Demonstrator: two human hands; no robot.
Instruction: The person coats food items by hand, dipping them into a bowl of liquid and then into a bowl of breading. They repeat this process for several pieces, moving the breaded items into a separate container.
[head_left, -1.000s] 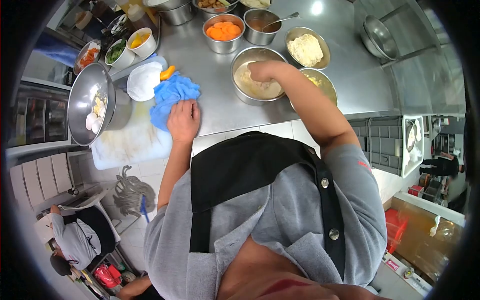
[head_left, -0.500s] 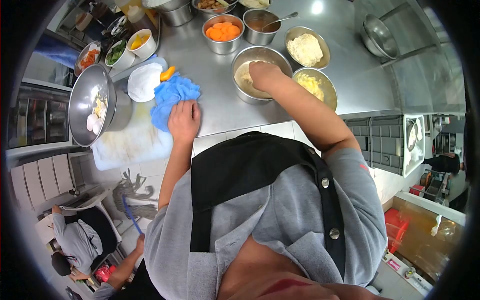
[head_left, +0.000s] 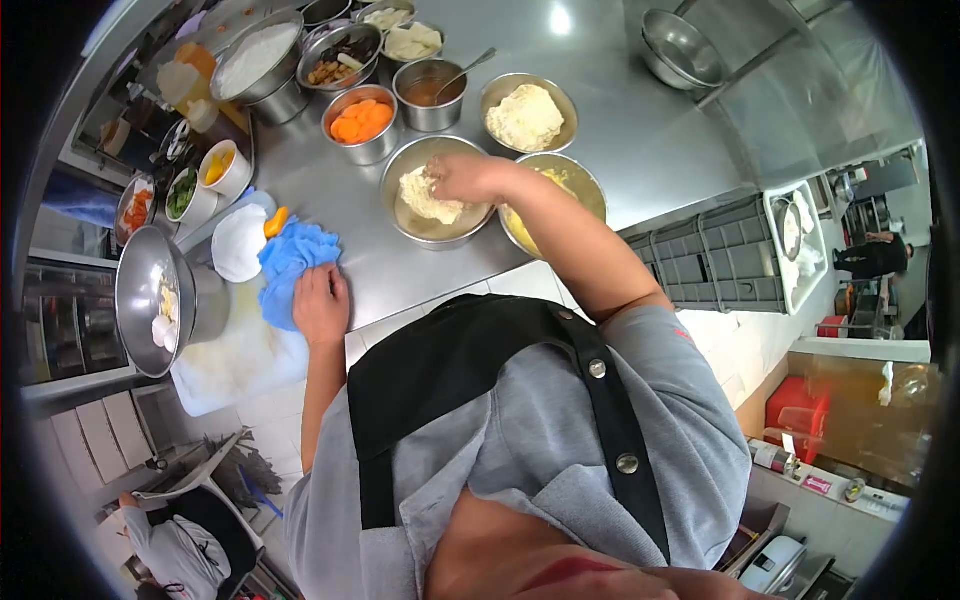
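Note:
My right hand (head_left: pixel 465 180) reaches into a steel bowl (head_left: pixel 395 225), its fingers closed on a pale, crumbly mixture (head_left: pixel 428 197). Beside that bowl, partly covered by my right forearm, is a bowl of yellow food (head_left: pixel 535 215). Another bowl holds a cream-coloured, lumpy mass (head_left: pixel 525 118). My left hand (head_left: pixel 322 300) rests by the counter's front edge with curled fingers on the edge of a crumpled blue cloth (head_left: pixel 297 252). Just beyond the cloth lie a white round item (head_left: pixel 240 243) and a curved orange-yellow piece (head_left: pixel 276 222).
A white cutting board (head_left: pixel 235 365) lies left, with a tilted steel bowl (head_left: pixel 135 320) above it. Sliced carrots (head_left: pixel 362 122) and a spoon in a brown-sauce pot (head_left: pixel 430 90) stand farther back. A grey crate (head_left: pixel 705 265) is right. Another person (head_left: pixel 185 550) is lower left.
The view has shifted, so the counter items sit farther left. A pale lump now shows under my right hand, where flatter beige contents showed before. My left hand stays at the cloth.

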